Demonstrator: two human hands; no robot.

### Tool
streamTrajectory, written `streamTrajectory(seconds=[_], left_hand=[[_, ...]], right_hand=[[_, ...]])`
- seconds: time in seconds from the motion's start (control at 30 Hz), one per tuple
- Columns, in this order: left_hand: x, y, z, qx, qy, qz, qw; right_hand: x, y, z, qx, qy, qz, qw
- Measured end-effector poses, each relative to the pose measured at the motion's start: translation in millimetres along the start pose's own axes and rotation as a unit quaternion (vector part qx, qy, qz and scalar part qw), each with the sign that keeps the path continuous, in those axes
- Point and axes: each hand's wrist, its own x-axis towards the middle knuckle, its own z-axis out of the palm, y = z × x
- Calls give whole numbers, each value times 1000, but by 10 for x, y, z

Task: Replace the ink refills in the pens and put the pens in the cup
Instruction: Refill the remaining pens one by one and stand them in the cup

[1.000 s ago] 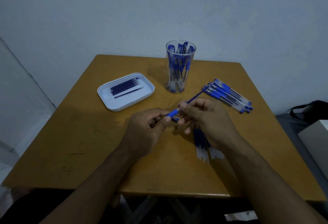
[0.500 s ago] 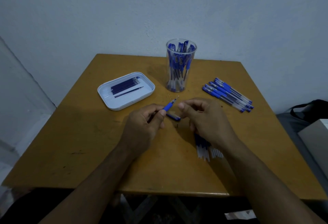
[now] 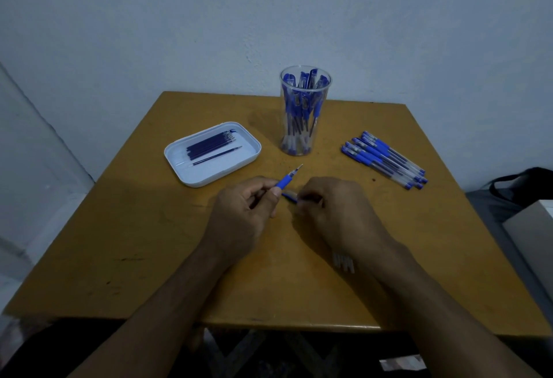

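Observation:
My left hand (image 3: 242, 216) grips a blue pen (image 3: 286, 181) by its barrel, the bare tip pointing up and right towards the cup. A blue pen cap (image 3: 288, 196) lies on the table just below the pen. The curled fingertips of my right hand (image 3: 338, 213) pinch the cap's right end; they are blurred. The clear cup (image 3: 305, 79) stands behind, holding several capped blue pens. Dark ink refills (image 3: 209, 145) lie in a white tray (image 3: 179, 168) to the left.
Several capped blue pens (image 3: 386, 159) lie in a row at the right of the wooden table (image 3: 134, 243). Clear-ended pieces (image 3: 344, 262) stick out from under my right forearm. A dark bag (image 3: 523, 180) and a pale box (image 3: 535, 228) sit beyond the table's right edge.
My right hand has let go of the pen it held together with the left hand and dropped to the cap on the table. The left hand keeps the pen, shifted slightly left.

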Motion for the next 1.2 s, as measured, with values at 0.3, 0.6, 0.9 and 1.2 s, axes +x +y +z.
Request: streamTrajectory(seconds=[0.3,0.6,0.9,1.2], left_hand=[[-18,-8,17,24,-33,36,999],[-11,-64,22,40,-43,49,997],[-21,-74,11,45,-50,60,996],[-15,-94,17,61,-54,65,995]], right_hand=[[-65,108,-205,466,66,89,878],[-100,86,-222,437,39,73,896],[-97,114,-262,355,5,66,933],[-94,163,-271,348,2,24,937]])
